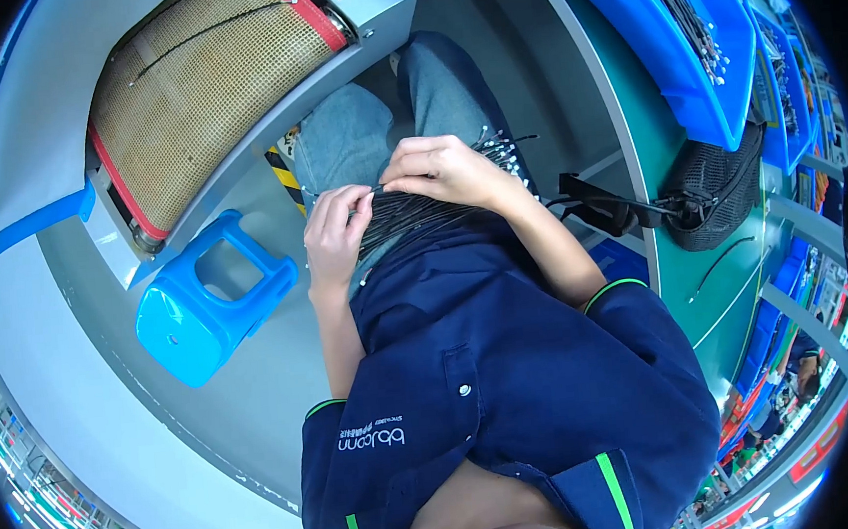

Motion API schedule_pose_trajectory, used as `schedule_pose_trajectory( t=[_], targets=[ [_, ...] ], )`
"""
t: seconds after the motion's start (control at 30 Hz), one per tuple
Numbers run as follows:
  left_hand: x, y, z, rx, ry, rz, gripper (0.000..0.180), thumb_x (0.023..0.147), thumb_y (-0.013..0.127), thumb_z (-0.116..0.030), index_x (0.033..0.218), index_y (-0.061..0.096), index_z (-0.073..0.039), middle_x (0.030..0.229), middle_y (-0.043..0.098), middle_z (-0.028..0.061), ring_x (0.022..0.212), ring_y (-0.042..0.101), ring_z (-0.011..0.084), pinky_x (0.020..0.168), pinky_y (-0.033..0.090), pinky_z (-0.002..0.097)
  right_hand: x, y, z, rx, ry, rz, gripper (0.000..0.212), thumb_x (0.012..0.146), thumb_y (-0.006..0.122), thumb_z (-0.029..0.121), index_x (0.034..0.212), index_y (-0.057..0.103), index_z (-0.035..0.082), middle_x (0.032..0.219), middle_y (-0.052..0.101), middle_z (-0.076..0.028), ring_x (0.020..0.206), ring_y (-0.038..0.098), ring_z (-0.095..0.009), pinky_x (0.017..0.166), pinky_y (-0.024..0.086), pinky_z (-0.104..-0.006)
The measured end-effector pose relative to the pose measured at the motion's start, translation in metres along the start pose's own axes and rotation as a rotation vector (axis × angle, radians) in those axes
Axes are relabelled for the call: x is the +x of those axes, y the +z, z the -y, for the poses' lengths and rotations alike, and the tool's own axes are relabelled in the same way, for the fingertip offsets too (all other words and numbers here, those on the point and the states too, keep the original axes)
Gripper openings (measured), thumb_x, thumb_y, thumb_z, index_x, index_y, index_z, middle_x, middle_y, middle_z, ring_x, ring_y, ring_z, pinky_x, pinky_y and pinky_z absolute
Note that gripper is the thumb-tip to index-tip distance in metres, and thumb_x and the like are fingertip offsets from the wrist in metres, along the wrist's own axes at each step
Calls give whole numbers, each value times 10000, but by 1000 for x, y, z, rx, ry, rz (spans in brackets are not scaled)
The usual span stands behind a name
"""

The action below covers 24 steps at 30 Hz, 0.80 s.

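Across my lap lies a bundle of thin black cables (411, 216) with small white connectors at the ends. Above it, my left hand (335, 233) pinches a black cable (377, 188) between thumb and fingers. My right hand (449, 171) is closed on the same cable just beside it, fingertips almost touching the left ones. Most of that cable's length is hidden by the hands and blends into the bundle below.
A mesh conveyor belt (215, 83) at the far left carries one black cable (201, 34). Below it stands a blue plastic stool (187, 315). On the right, a green table (677, 291) holds a black mesh bag (719, 190), a loose cable (719, 265) and a blue bin (672, 80) of cables.
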State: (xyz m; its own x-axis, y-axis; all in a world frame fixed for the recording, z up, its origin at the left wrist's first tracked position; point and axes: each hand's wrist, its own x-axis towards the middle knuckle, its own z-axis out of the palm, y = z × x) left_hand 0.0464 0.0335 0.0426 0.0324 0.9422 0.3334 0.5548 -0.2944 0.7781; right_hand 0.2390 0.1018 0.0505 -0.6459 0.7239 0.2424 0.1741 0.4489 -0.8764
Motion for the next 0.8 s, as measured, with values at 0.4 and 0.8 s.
schedule_pose_trajectory(
  t=[0.4, 0.8],
  targets=[
    [3, -2, -3, 19, 4, 62, 156, 734, 706, 27, 852, 623, -33, 798, 634, 68, 724, 625, 207, 630, 515, 309, 1, -2, 3, -79, 34, 26, 145, 821, 673, 202, 894, 688, 78, 815, 617, -77, 731, 624, -300, 648, 505, -363],
    [1, -13, 7, 67, 71, 17, 183, 700, 714, 49, 838, 622, -29, 785, 629, 62, 701, 618, 199, 615, 506, 301, -1, -22, 1, -104, 97, 38, 127, 805, 700, 129, 890, 686, 35, 800, 630, -92, 728, 629, -245, 634, 495, -323]
  ],
)
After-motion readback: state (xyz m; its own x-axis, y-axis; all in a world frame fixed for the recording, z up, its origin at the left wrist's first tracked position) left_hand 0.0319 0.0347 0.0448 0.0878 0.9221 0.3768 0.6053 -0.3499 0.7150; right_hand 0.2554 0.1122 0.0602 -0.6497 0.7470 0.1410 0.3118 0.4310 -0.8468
